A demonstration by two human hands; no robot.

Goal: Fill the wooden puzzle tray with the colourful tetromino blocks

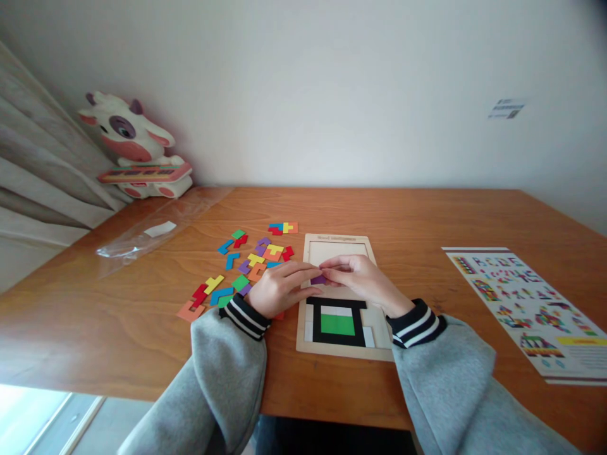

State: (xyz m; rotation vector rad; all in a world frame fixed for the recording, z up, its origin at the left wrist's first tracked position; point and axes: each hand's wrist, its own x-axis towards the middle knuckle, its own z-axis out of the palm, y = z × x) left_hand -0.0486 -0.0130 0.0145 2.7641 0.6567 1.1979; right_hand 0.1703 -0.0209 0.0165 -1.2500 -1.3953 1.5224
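Note:
A small purple puzzle piece (pixel 318 279) shows between my two hands, above the wooden puzzle tray (pixel 303 345). My left hand (pixel 283 285) reaches in from the left, its thumb and fingers closed around the piece's left side. From the right, my right hand (pixel 361 282) pinches the same piece at its fingertips. Part of the piece is hidden by the fingers. Lower in the tray lie black pieces (pixel 337 340) forming a frame, with a green area (pixel 337 325) inside it and white pieces (pixel 368 336) beside it. My hands cover the tray's middle.
Several colored puzzle pieces (pixel 232 261) lie scattered left of the tray. A printed pattern sheet (pixel 526 303) rests at the right. Behind, at the left, are a clear plastic bag (pixel 128 246) and a cow toy with a keyboard (pixel 137 148). A wall closes off the back.

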